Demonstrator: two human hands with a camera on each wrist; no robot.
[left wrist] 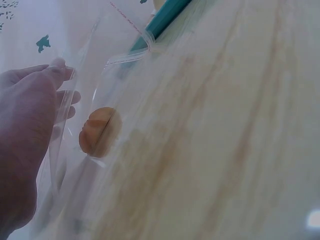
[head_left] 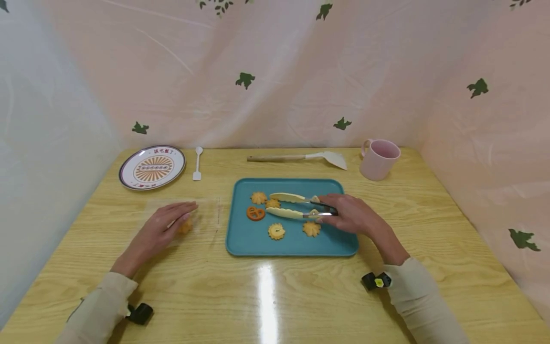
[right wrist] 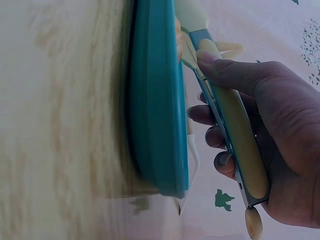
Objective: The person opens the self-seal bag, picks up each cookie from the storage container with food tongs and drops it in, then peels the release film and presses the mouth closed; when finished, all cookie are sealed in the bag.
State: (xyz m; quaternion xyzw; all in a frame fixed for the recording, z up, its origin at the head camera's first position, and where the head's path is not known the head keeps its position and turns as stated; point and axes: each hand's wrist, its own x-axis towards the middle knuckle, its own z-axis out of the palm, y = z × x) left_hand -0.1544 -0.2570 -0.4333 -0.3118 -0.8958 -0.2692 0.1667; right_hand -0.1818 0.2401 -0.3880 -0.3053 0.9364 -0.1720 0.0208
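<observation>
My right hand (head_left: 350,213) grips a pair of kitchen tongs (right wrist: 240,140) with cream tips and metal arms. The tongs' tips stand apart over the teal tray (head_left: 292,248), close to a flower-shaped cookie (head_left: 272,204); whether they touch it I cannot tell. Also on the tray lie a pretzel (head_left: 255,213), a ring-patterned cookie (head_left: 276,231) and flower-shaped cookies (head_left: 311,229). To the tray's left, my left hand (head_left: 161,228) holds the edge of a clear zip bag (left wrist: 127,60), its fingers showing through the film. Inside the bag is an orange-brown cookie (left wrist: 100,132).
A patterned plate (head_left: 152,167) stands at the back left, beside a small white spoon (head_left: 197,164). Behind the tray lies a spatula (head_left: 296,157) with a wooden handle. A pink mug (head_left: 379,160) is at the back right. Cloth walls (head_left: 275,105) border the wooden table (head_left: 206,296).
</observation>
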